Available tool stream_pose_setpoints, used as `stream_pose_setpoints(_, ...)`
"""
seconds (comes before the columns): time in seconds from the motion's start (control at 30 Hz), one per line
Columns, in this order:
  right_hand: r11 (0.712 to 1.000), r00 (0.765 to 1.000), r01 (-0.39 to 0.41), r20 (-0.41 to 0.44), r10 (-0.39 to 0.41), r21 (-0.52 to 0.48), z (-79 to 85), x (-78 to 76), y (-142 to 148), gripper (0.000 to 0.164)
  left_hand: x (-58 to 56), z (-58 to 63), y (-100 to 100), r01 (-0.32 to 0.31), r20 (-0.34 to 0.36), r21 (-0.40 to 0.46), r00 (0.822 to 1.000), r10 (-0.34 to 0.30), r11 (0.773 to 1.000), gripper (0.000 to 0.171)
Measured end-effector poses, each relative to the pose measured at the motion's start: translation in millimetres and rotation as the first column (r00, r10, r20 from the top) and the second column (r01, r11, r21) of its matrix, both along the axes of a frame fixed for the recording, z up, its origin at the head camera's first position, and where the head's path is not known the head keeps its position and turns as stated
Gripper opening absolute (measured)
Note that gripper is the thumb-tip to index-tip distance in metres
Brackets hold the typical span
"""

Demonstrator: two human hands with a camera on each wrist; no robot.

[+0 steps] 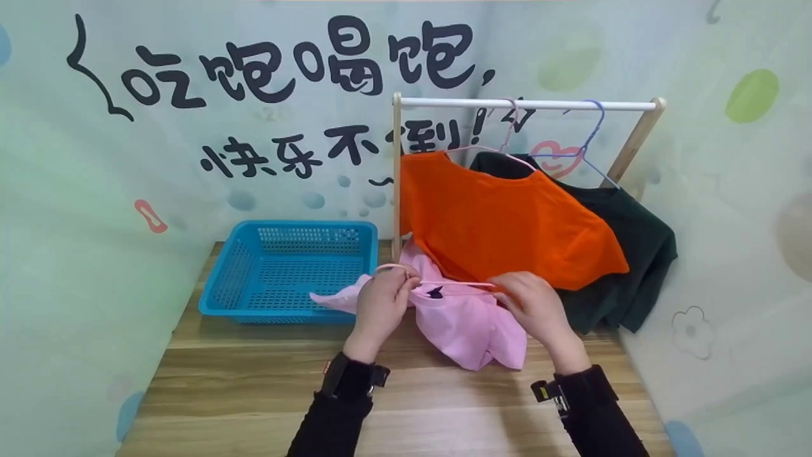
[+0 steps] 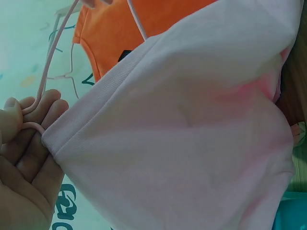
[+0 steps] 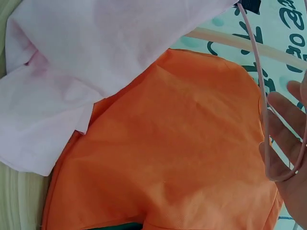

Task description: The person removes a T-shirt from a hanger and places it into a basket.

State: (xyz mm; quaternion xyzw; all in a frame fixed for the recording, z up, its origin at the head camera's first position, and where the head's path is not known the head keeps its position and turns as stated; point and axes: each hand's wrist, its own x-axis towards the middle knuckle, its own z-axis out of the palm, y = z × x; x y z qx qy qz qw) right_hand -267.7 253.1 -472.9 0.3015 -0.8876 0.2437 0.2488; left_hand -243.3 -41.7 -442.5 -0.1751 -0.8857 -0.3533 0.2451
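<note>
Before me a pink shirt point(image 1: 469, 333) hangs from a thin pink clothes hanger point(image 1: 453, 284), its lower part hanging down in front of the rack. My left hand point(image 1: 382, 301) pinches one end of the hanger between thumb and fingers. In the left wrist view the shirt's neckline edge point(image 2: 96, 100) lies against that end of the hanger point(image 2: 48, 62). My right hand point(image 1: 536, 306) holds the other end, and the right wrist view shows the hanger's bent corner point(image 3: 273, 178) bare of cloth across the fingers. A dark label point(image 1: 435, 292) shows at the neckline.
Behind the hands stands a rack with a white rail point(image 1: 457, 103) and wooden posts. On it hang an orange shirt point(image 1: 507, 222) on a pink hanger and a dark green shirt point(image 1: 647, 235) on a blue one. A blue basket point(image 1: 212, 304) sits left on the wooden table point(image 1: 254, 387).
</note>
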Motion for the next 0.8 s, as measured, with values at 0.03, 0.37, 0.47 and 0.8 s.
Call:
stream_pose_setpoints(0.03,1.000,1.000,0.013,0.006,-0.013,-0.001,-0.9,0.5,-1.1,0.027,0.1,0.0,0.3,0.001,-0.003,-0.004,1.000,-0.001,1.000,0.011)
stream_pose_setpoints(0.37,0.991,0.997,0.081,-0.004,-0.082,-0.108,-15.2,2.0,1.3,0.016,-10.1,-8.8,-6.2,0.055,-0.010,-0.065,0.998,-0.056,0.996,0.028)
stream_pose_setpoints(0.47,0.985,0.995,0.094,-0.005,-0.095,-0.142,-15.5,3.3,6.2,0.014,-14.0,-14.6,-12.1,0.034,0.001,-0.116,0.999,-0.034,0.993,0.034)
stream_pose_setpoints(0.8,0.987,0.994,0.105,0.012,-0.104,-0.118,-8.5,8.5,23.1,0.014,-12.7,-20.6,-19.0,0.054,0.060,-0.170,0.997,-0.045,0.984,0.020)
